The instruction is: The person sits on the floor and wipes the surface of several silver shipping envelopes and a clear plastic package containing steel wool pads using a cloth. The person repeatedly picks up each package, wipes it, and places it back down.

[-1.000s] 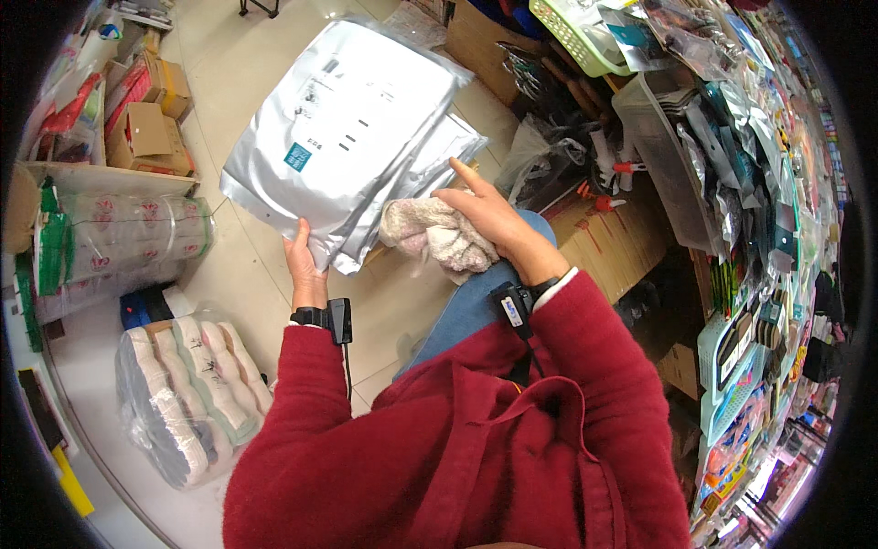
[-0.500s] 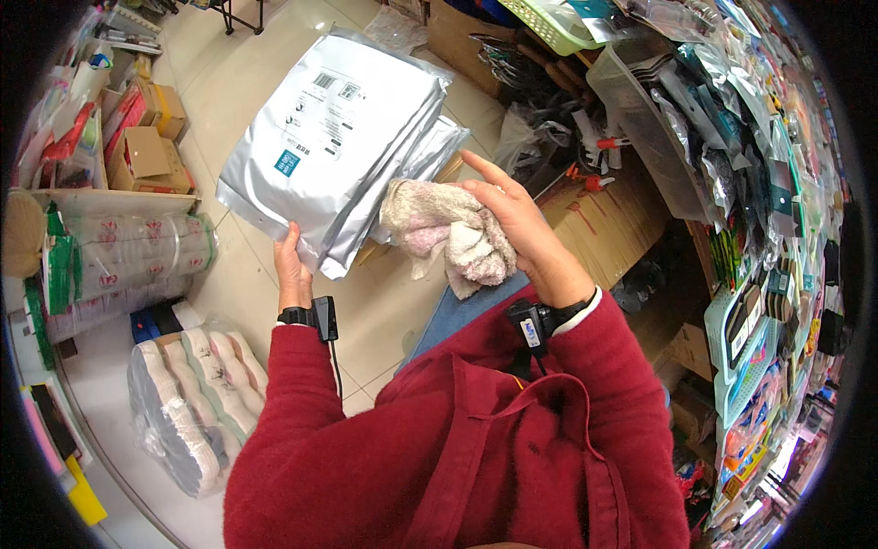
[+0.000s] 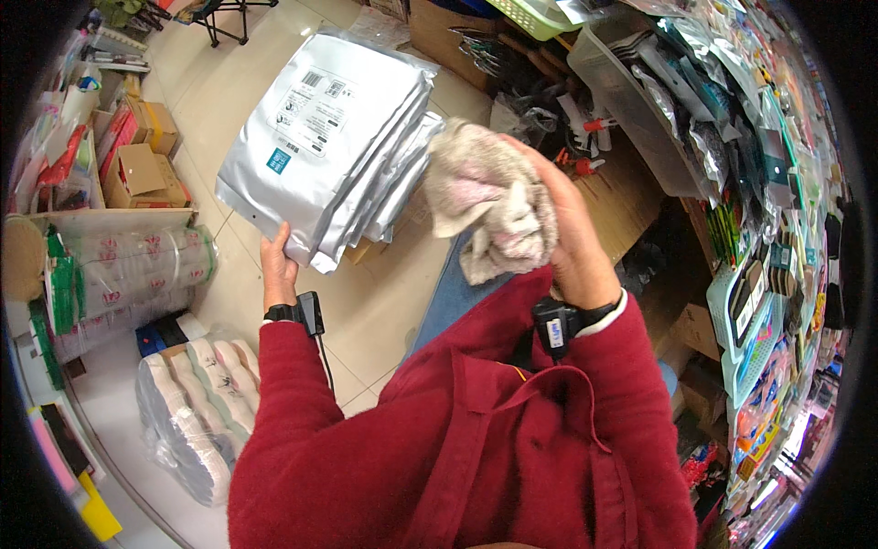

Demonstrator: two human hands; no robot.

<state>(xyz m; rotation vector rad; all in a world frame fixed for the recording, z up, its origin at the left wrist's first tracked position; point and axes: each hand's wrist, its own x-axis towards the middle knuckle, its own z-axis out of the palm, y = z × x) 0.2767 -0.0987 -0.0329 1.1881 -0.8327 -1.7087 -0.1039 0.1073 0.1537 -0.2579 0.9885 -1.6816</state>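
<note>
Left hand (image 3: 279, 267): grip clamped on silver pouches' (image 3: 320, 146) near edge.
Right hand (image 3: 581, 238): grip clamped on cloth (image 3: 494, 197), beside pouches' right edges.
Floor (image 3: 215, 101): tiles visible beyond pouches' left edge.

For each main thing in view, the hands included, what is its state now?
Left hand: gripping the pouches' near corner
Silver pouches: stacked, overlapping unevenly
Right hand: holding the cloth
Terry cloth: crumpled, clear of the pouches
Cardboard box: open, flap raised
Pack of cream rolls: wrapped in clear plastic
</note>
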